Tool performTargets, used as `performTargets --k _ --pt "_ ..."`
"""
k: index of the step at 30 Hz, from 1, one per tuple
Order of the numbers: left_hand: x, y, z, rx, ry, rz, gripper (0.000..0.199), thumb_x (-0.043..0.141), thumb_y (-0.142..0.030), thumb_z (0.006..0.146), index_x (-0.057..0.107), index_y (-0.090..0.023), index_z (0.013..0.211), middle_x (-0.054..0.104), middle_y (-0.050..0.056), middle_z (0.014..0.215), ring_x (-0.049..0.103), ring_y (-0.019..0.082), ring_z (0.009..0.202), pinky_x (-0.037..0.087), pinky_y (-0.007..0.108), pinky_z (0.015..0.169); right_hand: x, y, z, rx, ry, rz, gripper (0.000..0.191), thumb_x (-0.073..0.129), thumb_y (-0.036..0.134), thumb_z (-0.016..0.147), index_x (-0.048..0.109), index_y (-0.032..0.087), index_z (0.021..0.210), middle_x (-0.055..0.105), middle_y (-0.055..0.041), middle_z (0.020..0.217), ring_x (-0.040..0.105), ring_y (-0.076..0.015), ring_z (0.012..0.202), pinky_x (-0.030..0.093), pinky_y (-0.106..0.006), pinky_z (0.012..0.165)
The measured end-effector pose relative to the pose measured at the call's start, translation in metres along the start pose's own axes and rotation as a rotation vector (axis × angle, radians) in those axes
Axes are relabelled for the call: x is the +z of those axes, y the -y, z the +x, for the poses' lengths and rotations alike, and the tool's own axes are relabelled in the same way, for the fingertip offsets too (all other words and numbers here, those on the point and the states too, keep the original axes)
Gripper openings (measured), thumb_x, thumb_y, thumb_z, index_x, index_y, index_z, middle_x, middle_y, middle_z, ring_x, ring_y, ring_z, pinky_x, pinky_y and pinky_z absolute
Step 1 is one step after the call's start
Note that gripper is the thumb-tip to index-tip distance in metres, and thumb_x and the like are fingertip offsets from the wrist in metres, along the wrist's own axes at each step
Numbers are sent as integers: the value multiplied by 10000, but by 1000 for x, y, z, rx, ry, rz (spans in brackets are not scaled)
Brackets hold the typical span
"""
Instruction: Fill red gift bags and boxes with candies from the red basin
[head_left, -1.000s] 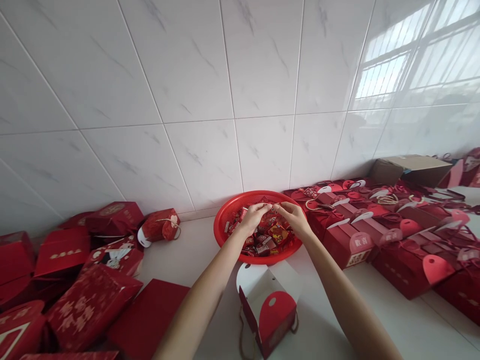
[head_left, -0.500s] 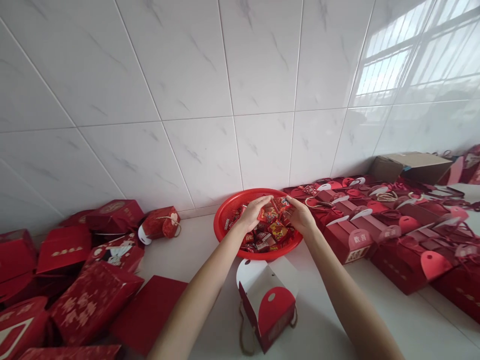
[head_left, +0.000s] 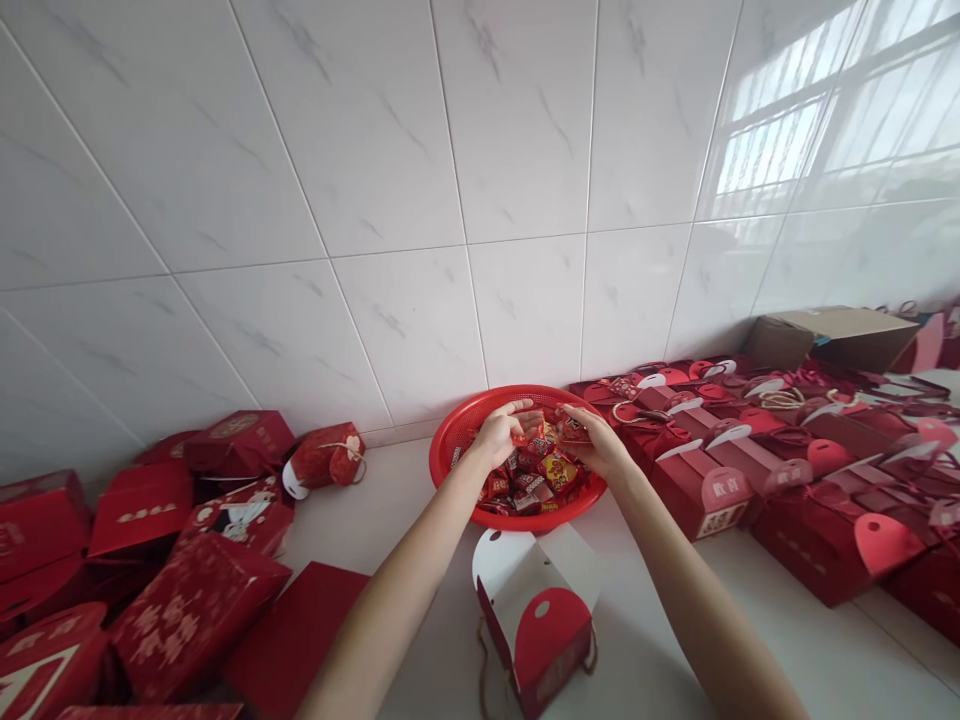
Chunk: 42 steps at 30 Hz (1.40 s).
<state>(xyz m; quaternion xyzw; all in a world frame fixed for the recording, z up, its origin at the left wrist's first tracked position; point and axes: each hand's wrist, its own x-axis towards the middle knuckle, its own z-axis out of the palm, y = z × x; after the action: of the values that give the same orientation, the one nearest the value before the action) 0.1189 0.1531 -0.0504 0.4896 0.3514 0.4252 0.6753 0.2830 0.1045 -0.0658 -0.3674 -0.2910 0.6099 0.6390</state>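
Observation:
Over a round red plastic basket (head_left: 444, 450) by the wall are both of my hands. Wrapped candies (head_left: 531, 485) in red, yellow and brown lie inside it. My left hand (head_left: 504, 434) is curled round red-wrapped candies at the basket's left side. Facing it, my right hand (head_left: 594, 440) holds a red-wrapped candy (head_left: 571, 428) between thumb and fingers. Between my forearms, just in front of the basket, stands an open red box (head_left: 551, 625) with a white inside and rope handles.
Several red gift boxes (head_left: 161, 600) are heaped at the left, beside a flat red piece (head_left: 300, 635). Rows of red boxes (head_left: 810, 520) fill the right side, with a brown cardboard box (head_left: 840, 335) behind. A white tiled wall (head_left: 397, 330) rises behind the basket.
My hands have closed in on candies and drawn slightly apart, with candies now in their fingers. The whole view has shifted slightly.

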Motion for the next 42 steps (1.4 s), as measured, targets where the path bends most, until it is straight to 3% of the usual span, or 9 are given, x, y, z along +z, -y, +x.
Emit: performTargets --k 6,8,12,18,22,27,35,38,42 --pt "-12 -5 -4 4 6 1145 182 543 -114 755 691 -174 843 751 99 917 689 270 936 512 328 782 -1 -1 0 6 52 -43 285 845 376 594 668 214 750 665 -20 713 616 -173 637 542 -301 622" --pt "-14 -4 -8 -21 -33 1241 39 665 -185 726 669 -167 760 736 141 969 655 342 1035 490 368 842 -1 0 0 -2 43 -73 289 840 384 592 666 217 751 675 -20 734 618 -172 632 544 -304 616" --pt "-14 3 -13 -53 -121 1329 282 738 -136 640 679 -134 915 626 226 1248 598 408 1143 471 412 876 -1 -1 -2 -32 45 -123 278 826 403 607 659 223 739 679 -15 745 615 -170 622 553 -313 633" --pt "-17 -1 -12 -73 -91 1200 360 741 -55 560 724 -164 903 727 102 994 666 298 981 494 294 718 -5 -3 0 -57 45 -153 263 783 426 657 674 241 808 710 -50 855 671 -232 754 560 -379 742" --pt "-20 -9 -27 -6 -78 622 284 755 -255 661 735 -155 925 727 58 854 656 182 731 464 255 595 -5 -1 0 -55 102 -129 291 817 437 632 681 232 788 728 -81 908 678 -289 955 551 -422 865" --pt "-11 -13 -51 68 -93 78 347 859 -319 553 729 -165 836 719 29 765 650 165 697 507 274 674 9 9 -18 53 378 -128 317 848 416 658 702 199 838 731 -76 986 666 -267 1017 570 -423 871" --pt "-4 -22 -80 68 -67 87 307 780 -356 721 751 -149 946 740 60 873 670 175 787 504 241 646 30 38 -60 -198 510 -564 276 764 417 766 732 181 906 699 -20 806 663 -185 750 551 -288 693" --pt "-4 -27 -102 -8 59 138 359 733 -392 793 736 -155 1062 743 74 894 671 166 746 490 231 600 26 60 -77 -272 555 -752 239 729 389 801 739 192 938 698 -23 822 655 -189 754 534 -280 676" --pt "-4 -27 -126 -129 268 221 418 724 -411 823 688 -193 1177 737 104 1063 699 230 967 552 306 804 20 80 -93 -354 647 -919 195 693 355 844 743 198 949 712 -44 911 647 -199 810 520 -283 723"
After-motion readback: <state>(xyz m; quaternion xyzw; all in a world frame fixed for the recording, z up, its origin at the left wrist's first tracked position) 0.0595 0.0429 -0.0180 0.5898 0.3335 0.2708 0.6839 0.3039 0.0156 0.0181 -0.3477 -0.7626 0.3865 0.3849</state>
